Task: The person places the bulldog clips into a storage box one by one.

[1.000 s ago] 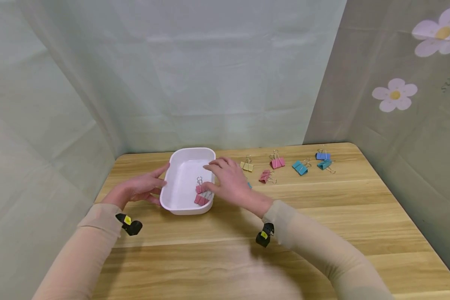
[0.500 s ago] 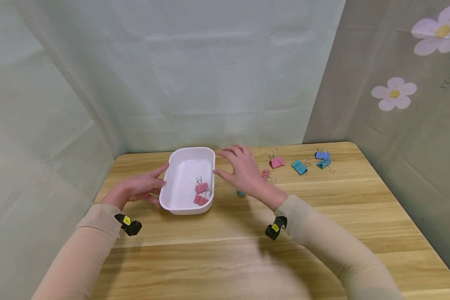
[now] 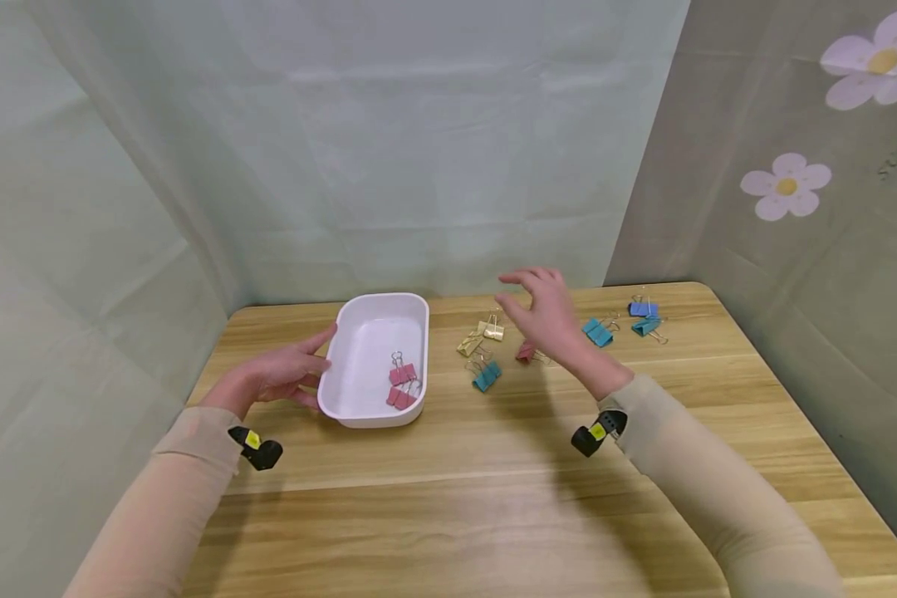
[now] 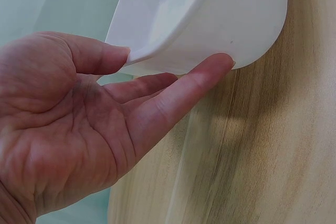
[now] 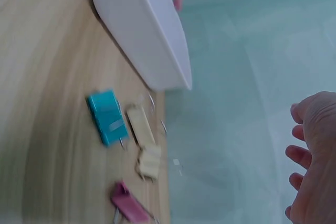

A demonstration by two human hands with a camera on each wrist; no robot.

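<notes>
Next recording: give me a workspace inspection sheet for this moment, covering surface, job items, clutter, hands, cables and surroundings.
Surface: wooden table, light grain.
Job's things: white tray holding pink binder clips; on the table beside it two yellow clips, a teal clip and a pink clip.
Clutter: another teal clip and two blue clips near the far right edge.
Hands: left hand rests with straight fingers against the tray's left wall; right hand hovers open above the loose clips, holding nothing.
Cables: nothing seen.
Surroundings: pale green cloth backdrop; flower-print cloth on the right.
</notes>
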